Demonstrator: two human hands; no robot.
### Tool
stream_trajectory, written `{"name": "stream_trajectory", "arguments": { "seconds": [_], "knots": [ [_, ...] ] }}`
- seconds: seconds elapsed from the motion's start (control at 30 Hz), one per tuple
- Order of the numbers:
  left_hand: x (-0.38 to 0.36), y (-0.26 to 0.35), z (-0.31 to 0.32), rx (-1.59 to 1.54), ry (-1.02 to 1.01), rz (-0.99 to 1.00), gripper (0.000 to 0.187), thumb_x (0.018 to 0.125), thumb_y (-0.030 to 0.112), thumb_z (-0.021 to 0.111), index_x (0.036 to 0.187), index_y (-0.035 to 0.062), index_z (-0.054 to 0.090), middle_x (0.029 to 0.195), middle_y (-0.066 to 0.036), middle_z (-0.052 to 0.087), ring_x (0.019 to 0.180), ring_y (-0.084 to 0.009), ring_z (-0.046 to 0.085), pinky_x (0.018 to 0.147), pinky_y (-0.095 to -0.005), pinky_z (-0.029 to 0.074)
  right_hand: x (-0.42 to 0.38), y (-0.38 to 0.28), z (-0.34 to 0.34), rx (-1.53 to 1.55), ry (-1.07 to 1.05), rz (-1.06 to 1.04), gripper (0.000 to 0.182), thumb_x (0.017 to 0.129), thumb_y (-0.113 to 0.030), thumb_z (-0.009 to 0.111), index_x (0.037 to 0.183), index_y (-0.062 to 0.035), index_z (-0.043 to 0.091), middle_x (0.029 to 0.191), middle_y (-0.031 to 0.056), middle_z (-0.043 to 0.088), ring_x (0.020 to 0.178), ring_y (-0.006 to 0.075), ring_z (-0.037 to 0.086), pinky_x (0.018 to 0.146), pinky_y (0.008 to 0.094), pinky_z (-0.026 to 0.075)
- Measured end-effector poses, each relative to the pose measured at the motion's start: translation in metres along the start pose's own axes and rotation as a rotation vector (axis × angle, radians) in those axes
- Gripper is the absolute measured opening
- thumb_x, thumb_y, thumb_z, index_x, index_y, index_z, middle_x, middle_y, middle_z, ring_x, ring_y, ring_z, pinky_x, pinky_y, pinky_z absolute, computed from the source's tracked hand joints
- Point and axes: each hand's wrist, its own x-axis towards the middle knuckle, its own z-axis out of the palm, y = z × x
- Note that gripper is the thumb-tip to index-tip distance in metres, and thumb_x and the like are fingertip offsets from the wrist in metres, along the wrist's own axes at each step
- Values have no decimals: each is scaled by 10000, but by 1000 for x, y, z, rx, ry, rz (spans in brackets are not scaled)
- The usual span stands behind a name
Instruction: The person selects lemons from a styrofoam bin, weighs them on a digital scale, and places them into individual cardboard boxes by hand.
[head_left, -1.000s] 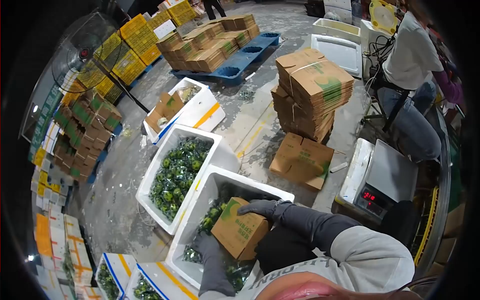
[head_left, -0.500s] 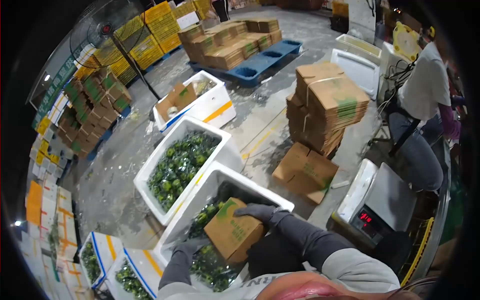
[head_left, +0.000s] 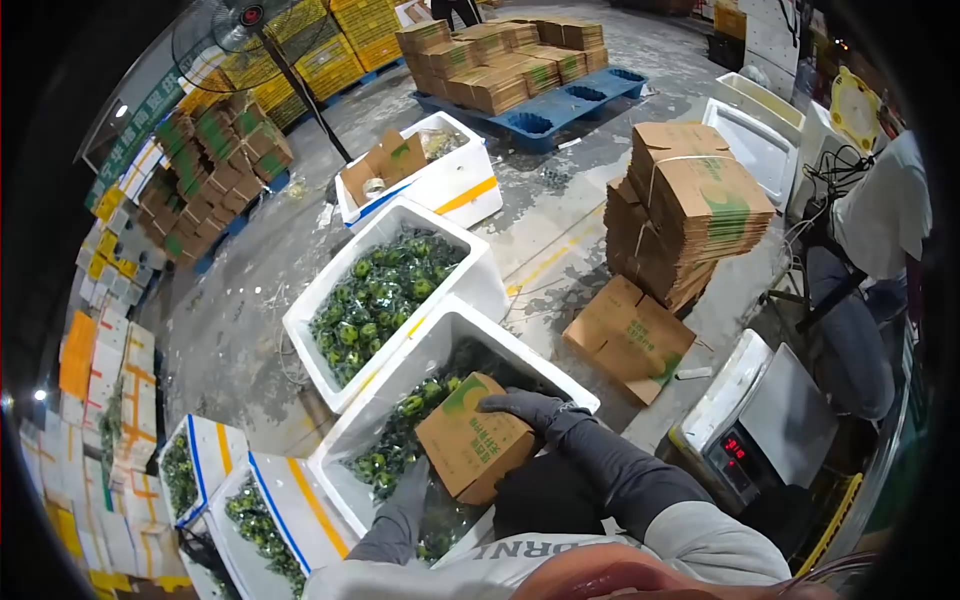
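Since the earlier head frames, the picture had swung, so the tied cardboard stack [head_left: 695, 190] and the blue pallet [head_left: 525, 122] stood farther to the right, while the small carton [head_left: 475, 438] stayed tilted in nearly the same place, within the near foam box [head_left: 505, 345].

In the head view, the rim of this box ran close around both hands, and its right corner was just beside the right forearm. A narrow strip of floor [head_left: 240, 310] separated it from the flattened carton [head_left: 630, 338]; wider open room lay to the left, beyond the second foam box [head_left: 470, 240].

I counted one small carton, one flattened carton and one scale [head_left: 765, 425]. Four foam boxes showed green produce: the near one, the second one, and two at lower left [head_left: 285, 500]. The separate bags could not be counted.

The gloved right hand [head_left: 525, 408] lay on the carton's upper right edge, but its thumb was hidden, so I cannot tell whether its fingers were clamped. The left hand [head_left: 405, 492] was beside the carton's lower left edge; its fingers were blurred, and I cannot tell if they were apart or together. The scale's red digits were hard to read. One seated person [head_left: 850, 300] was cut off at right.
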Motion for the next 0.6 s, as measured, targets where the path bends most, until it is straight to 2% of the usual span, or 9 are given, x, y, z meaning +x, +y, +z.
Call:
{"name": "stream_trajectory", "arguments": {
  "seconds": [0.03,0.13,0.17,0.23,0.33,0.43,0.47,0.57,0.6],
  "knots": [
    [2,-9,10,-505,42,-219,388,922,168,417,1290,43,429,1167,-213,528,1013,-383,551,846,-434,482,-1,-2,2,-5,18,-7,586,767,-365,699,1206,-31,500,987,105,623,778,212,629,699,343,521],
    [50,55,-5,-2032,212,-859,406,939,224,405,1307,54,424,1242,-186,512,1071,-367,538,874,-434,483,11,4,-4,59,-61,42,584,772,-372,695,1216,-51,491,1005,103,629,809,218,644,683,378,534],
    [57,70,-7,-2111,195,-721,412,943,251,400,1308,62,427,1252,-175,512,1082,-351,537,883,-438,482,8,3,-5,89,-69,58,572,775,-374,691,1212,-58,497,1010,102,631,816,216,648,682,383,537],
    [69,96,-13,-2249,146,-424,427,952,307,389,1309,76,435,1272,-153,511,1104,-320,536,899,-445,478,1,1,-8,149,-75,81,548,783,-379,683,1203,-72,509,1019,101,635,831,211,656,681,393,542],
    [77,113,-24,-2212,287,-319,442,956,326,384,1303,59,438,1226,-139,543,1065,-285,561,880,-410,491,7,5,-12,337,-200,93,498,826,-361,645,1199,-54,527,1056,117,639,856,212,657,747,363,537],
    [78,109,-65,-1950,215,-386,442,955,323,399,1284,32,448,1185,-126,568,1014,-251,588,866,-364,499,-5,-5,1,505,-259,39,459,864,-313,608,1218,-39,506,1091,136,625,953,226,635,839,356,513],
    [75,100,-65,-1836,243,-352,425,956,320,409,1232,7,491,1114,-118,605,959,-228,608,810,-326,511,-5,-6,3,515,-236,25,473,863,-312,610,1234,-41,495,1096,136,622,958,225,633,843,355,512],
    [80,72,-63,-1497,166,-701,422,956,347,419,1186,13,537,1030,-100,638,896,-198,622,760,-317,512,-2,-4,2,489,-197,-63,502,864,-279,612,1278,-47,450,1098,127,612,961,219,628,839,342,517],
    [80,71,-65,-1342,139,-647,426,954,361,427,1193,26,536,1030,-95,636,902,-192,618,761,-316,508,-14,-9,9,465,-183,-122,506,863,-270,612,1285,-48,442,1102,125,609,957,219,628,836,339,518]
  ]
}}
